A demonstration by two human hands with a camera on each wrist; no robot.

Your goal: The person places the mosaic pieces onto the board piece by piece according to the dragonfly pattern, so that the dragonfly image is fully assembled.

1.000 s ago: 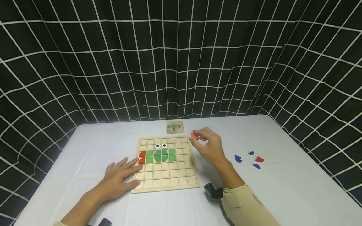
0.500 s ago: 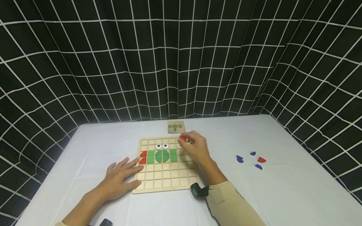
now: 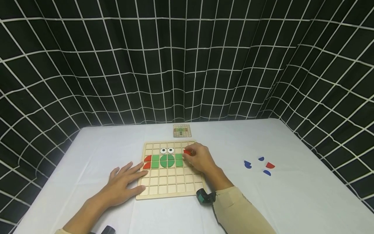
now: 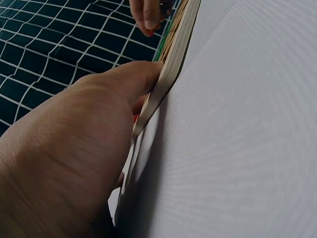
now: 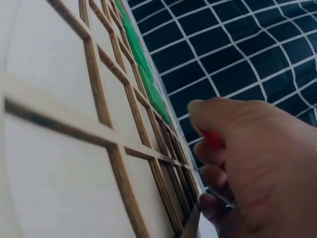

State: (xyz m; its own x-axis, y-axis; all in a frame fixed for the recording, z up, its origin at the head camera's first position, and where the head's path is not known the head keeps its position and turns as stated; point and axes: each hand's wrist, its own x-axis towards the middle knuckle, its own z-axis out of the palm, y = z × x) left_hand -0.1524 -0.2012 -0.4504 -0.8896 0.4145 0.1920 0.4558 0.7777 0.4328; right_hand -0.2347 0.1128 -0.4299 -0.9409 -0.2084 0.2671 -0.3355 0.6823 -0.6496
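Observation:
A wooden grid board (image 3: 172, 188) lies on the white table. Set in its cells are two eye pieces (image 3: 167, 150), several green tiles (image 3: 155, 161) and two red quarter-circle tiles (image 3: 147, 162) on the left side. Thumb and fingers of my right hand (image 3: 201, 159) pinch a red tile (image 3: 186, 151) just above the board, right of the green tiles; in the right wrist view this red tile (image 5: 212, 139) is mostly covered by the thumb. My left hand (image 3: 124, 185) rests at the board's left edge with fingers spread, its thumb on the rim (image 4: 171, 74).
A small pattern card (image 3: 181, 130) lies behind the board. On the right of the table are a red quarter-circle tile (image 3: 270, 165) and several blue pieces (image 3: 267, 173). A black grid-patterned curtain (image 3: 184, 65) surrounds the table's back and sides.
My right hand has moved left and then nearer to me with the red tile, from beside the board's back right corner to over its right part. My left hand has stayed in place.

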